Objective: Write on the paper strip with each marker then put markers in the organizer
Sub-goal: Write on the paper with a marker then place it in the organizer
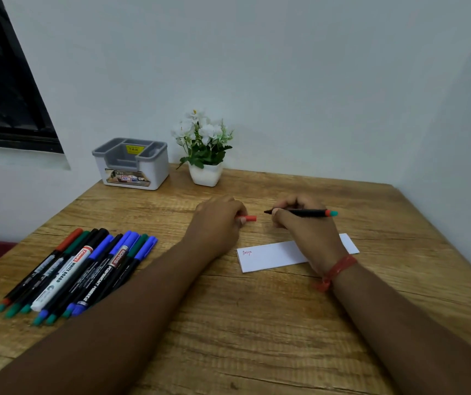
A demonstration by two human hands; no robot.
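The right hand (304, 220) pinches the thin black marker (302, 212); the left hand (217, 216) pinches its small red cap (248, 218). Both look light, hard and a bit slippery.

White-flowered plant in white pot (205, 149) on wooden table (257, 323); dark, perhaps window, frame (6, 89) at left.

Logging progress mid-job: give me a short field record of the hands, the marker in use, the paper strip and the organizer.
left hand: grips red cap
right hand: grips uncapped marker, tip pointing toward the cap
paper strip: flat on table, red writing at its left end, partly under right wrist
organizer: back left, no markers visible inside
remaining markers: capped, grouped at left on table
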